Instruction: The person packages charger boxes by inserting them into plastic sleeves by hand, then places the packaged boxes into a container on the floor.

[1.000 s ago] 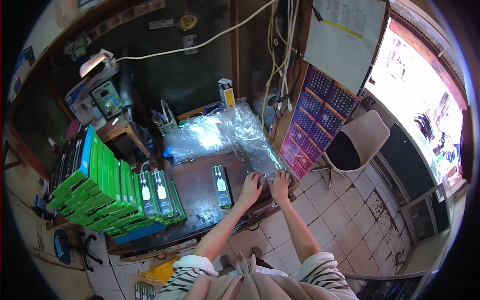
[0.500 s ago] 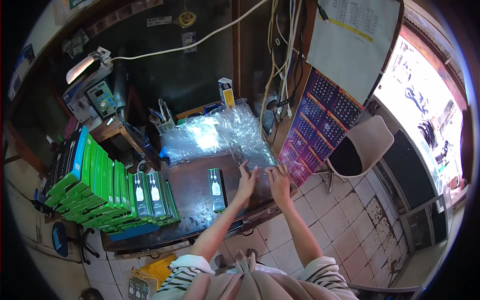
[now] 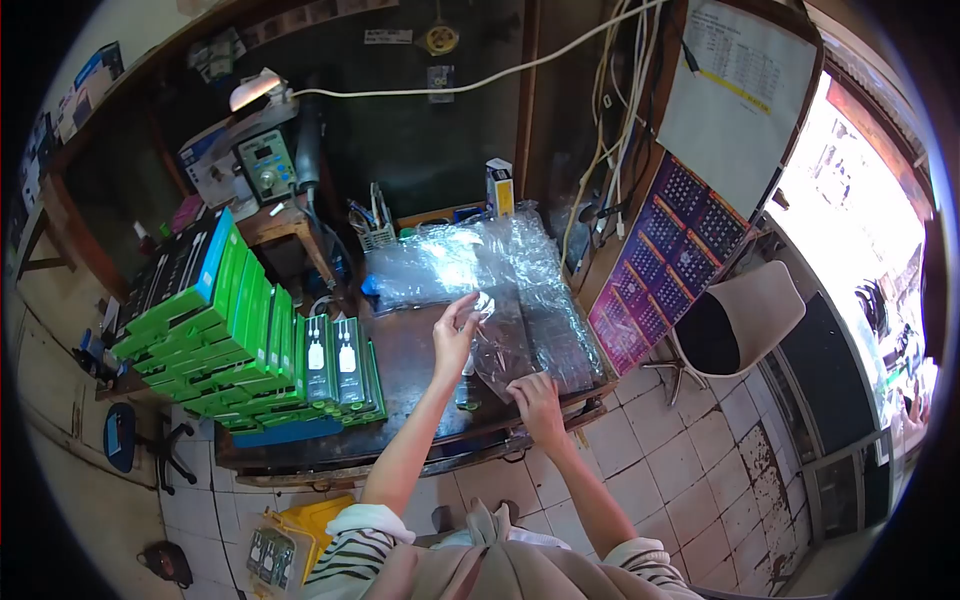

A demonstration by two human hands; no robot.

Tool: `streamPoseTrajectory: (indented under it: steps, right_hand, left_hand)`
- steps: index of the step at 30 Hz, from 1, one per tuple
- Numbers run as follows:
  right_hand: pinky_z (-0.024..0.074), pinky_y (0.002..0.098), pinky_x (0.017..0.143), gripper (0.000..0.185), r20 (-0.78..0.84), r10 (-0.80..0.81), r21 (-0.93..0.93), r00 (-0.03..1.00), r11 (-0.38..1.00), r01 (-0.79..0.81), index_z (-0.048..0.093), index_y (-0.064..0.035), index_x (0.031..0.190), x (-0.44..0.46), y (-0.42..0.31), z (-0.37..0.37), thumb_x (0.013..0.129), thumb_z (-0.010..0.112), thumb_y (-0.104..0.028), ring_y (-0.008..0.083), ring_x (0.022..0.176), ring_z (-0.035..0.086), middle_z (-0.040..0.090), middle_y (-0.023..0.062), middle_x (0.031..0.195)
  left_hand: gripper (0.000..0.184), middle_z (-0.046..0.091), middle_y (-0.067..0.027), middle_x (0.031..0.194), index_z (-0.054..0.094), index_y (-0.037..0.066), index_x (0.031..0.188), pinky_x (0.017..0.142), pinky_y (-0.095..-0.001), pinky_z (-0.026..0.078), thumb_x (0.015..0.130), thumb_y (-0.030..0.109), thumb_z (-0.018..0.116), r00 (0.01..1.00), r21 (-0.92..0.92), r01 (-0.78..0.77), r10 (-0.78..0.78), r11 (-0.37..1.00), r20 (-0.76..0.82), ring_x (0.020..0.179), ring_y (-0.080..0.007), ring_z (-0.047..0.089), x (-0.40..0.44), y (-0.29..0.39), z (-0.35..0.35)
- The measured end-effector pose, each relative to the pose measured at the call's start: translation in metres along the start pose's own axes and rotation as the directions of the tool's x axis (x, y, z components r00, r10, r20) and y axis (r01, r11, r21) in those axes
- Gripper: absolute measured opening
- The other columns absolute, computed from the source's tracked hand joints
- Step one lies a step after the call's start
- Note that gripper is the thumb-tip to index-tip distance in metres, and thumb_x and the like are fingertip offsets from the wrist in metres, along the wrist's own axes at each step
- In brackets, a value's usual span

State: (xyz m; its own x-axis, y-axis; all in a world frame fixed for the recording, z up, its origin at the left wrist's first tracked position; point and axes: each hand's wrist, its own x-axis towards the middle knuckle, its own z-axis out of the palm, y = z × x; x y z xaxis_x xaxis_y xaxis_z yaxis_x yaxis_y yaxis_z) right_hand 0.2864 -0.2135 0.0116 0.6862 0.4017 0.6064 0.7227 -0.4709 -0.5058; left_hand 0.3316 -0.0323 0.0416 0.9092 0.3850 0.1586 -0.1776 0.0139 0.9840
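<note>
A clear plastic bag (image 3: 500, 345) is stretched between my two hands above the front of the dark desk. My left hand (image 3: 457, 335) pinches its upper left part, fingers closed. At the bag's lower edge, my right hand (image 3: 537, 402) has its fingers closed on the plastic. Beneath the bag, a small dark box (image 3: 467, 392) lies on the desk, mostly covered. A pile of shiny clear plastic bags (image 3: 540, 270) spreads behind and to the right of my hands. Stacked green and black boxes (image 3: 230, 340) stand at the desk's left, with two small boxes (image 3: 346, 362) on their near side.
Behind the plastic stand a pen basket (image 3: 376, 232) and a yellow-white box (image 3: 499, 187). A lamp (image 3: 256, 90) and an electronic unit (image 3: 267, 166) are at the back left. A calendar (image 3: 670, 260) hangs at the right, near a chair (image 3: 740, 322).
Both hands have moved apart, the left one up and leftward, with a clear bag now drawn out between them over the small box. The camera view has shifted.
</note>
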Motion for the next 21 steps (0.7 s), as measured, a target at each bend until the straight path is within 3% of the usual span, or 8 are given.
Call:
streamPoseTrajectory:
  steps: [1,5,6,7,8,15,18,21]
  right_hand:
    - [0.0363,0.0334,0.073,0.007,0.002,-0.005,0.005,1.0,1.0,0.005,0.057,-0.0066,0.082,0.001,-0.002,0.0,0.076,0.059,-0.01,0.0216,0.083,0.049,0.055,0.004,0.082]
    - [0.0407,0.0302,0.064,0.005,-0.07,0.07,0.16,0.995,0.985,-0.058,0.058,-0.0011,0.08,0.014,-0.014,0.002,0.078,0.059,-0.006,0.0222,0.072,0.052,0.055,0.0071,0.076]
    - [0.0406,0.0287,0.061,0.005,-0.02,0.188,0.24,0.982,0.954,-0.178,0.058,-0.001,0.079,0.019,-0.022,0.001,0.078,0.059,-0.006,0.0191,0.067,0.052,0.055,0.0069,0.073]
    - [0.0405,0.0272,0.058,0.006,0.04,0.3,0.31,0.953,0.903,-0.297,0.058,-0.0009,0.079,0.024,-0.029,0.002,0.078,0.06,-0.006,0.016,0.062,0.051,0.054,0.0066,0.071]
    - [0.0405,0.0241,0.055,0.006,0.021,0.272,0.327,0.962,0.907,-0.264,0.059,-0.0008,0.079,0.029,-0.032,0.004,0.079,0.06,-0.007,0.0108,0.059,0.05,0.054,0.0055,0.069]
    - [0.0414,0.0243,0.057,0.013,0.108,0.257,0.407,0.96,0.87,-0.278,0.059,0.0011,0.082,0.078,-0.075,-0.004,0.079,0.061,-0.011,0.0117,0.061,0.052,0.058,0.007,0.071]
    - [0.0423,0.0254,0.058,0.015,0.171,0.17,0.417,0.97,0.88,-0.228,0.06,0.0014,0.083,0.105,-0.093,-0.022,0.079,0.061,-0.013,0.0113,0.062,0.053,0.059,0.0072,0.072]
    - [0.0432,0.0263,0.058,0.016,0.274,0.134,0.446,0.952,0.86,-0.249,0.062,0.0002,0.083,0.126,-0.097,-0.028,0.079,0.062,-0.015,0.0108,0.061,0.053,0.061,0.0071,0.07]
  left_hand:
    - [0.037,0.063,-0.0049,0.09,0.052,0.004,0.117,0.07,-0.0212,0.046,0.081,0.0,0.056,0.997,-0.012,-0.063,0.063,0.998,-0.054,0.075,-0.0078,0.058,-0.007,0.0,-0.009]
    - [0.042,0.053,-0.012,0.114,0.044,0.005,0.123,0.077,-0.0267,0.047,0.083,0.007,0.056,0.974,0.255,-0.163,0.196,0.953,-0.111,0.095,-0.0157,0.056,-0.045,-0.008,-0.047]
    - [0.044,0.046,-0.0137,0.122,0.042,0.008,0.125,0.079,-0.0297,0.046,0.083,0.01,0.056,0.99,0.323,-0.081,0.114,0.943,-0.086,0.103,-0.0194,0.053,-0.056,-0.001,-0.056]
    - [0.044,0.046,-0.0137,0.122,0.042,0.008,0.125,0.079,-0.0297,0.046,0.083,0.01,0.056,0.989,0.326,-0.078,0.115,0.942,-0.095,0.103,-0.0194,0.053,-0.064,0.005,-0.06]
    - [0.043,0.047,-0.0134,0.121,0.043,0.009,0.124,0.081,-0.0307,0.046,0.083,0.011,0.056,0.989,0.331,-0.08,0.117,0.94,-0.095,0.102,-0.0204,0.054,-0.071,0.011,-0.064]
    - [0.04,0.043,-0.0104,0.096,0.047,0.013,0.12,0.078,-0.0338,0.039,0.082,0.018,0.059,0.932,0.574,-0.13,0.297,0.809,-0.208,0.085,-0.0211,0.044,-0.091,0.029,-0.095]
    - [0.049,0.036,-0.0101,0.104,0.049,0.013,0.113,0.08,-0.0331,0.038,0.07,0.017,0.071,0.871,0.621,-0.354,0.488,0.7,-0.053,0.095,-0.0236,0.04,-0.093,0.067,-0.1]
    - [0.054,0.037,-0.0099,0.11,0.052,0.022,0.112,0.09,-0.0401,0.035,0.064,0.019,0.075,0.683,0.646,-0.653,0.677,0.396,0.274,0.106,-0.0271,0.038,-0.086,0.097,-0.102]
